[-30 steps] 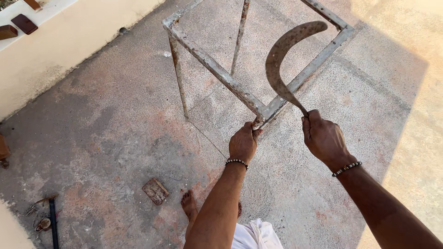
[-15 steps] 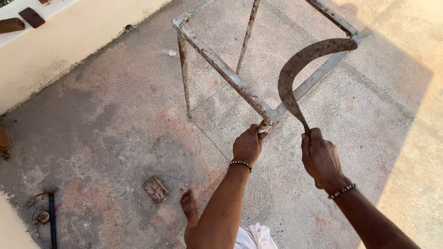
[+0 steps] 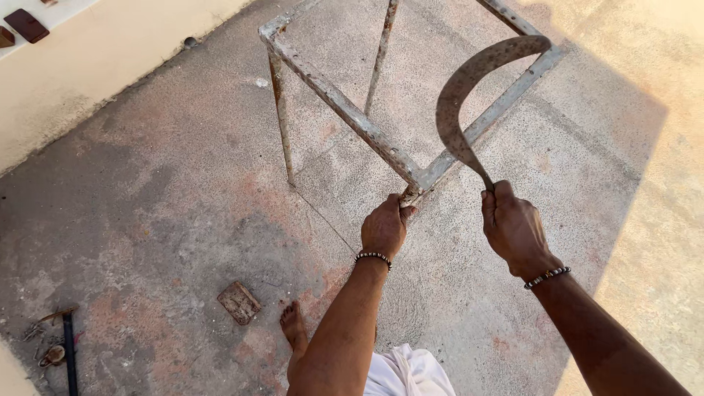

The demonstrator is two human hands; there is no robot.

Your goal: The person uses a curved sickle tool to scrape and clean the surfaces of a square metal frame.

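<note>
A rusty, white-painted metal frame (image 3: 330, 92) stands on the concrete floor, with thin legs reaching down. My left hand (image 3: 384, 226) grips the frame's near corner. My right hand (image 3: 513, 227) is closed around the handle of a rusted curved sickle (image 3: 466, 88), whose blade arcs up and to the right above the frame's right-hand bar. Both wrists wear dark bead bracelets.
A small flat stone block (image 3: 239, 301) lies on the floor near my bare foot (image 3: 294, 327). A dark rod and scraps of metal (image 3: 59, 348) lie at the lower left. A low cream wall (image 3: 88, 73) runs along the upper left, with two dark objects (image 3: 26, 25) on top.
The sickle blade has swung to the right and tilted over the frame's right bar. My right hand has shifted slightly lower and right. My left hand has stayed on the frame corner.
</note>
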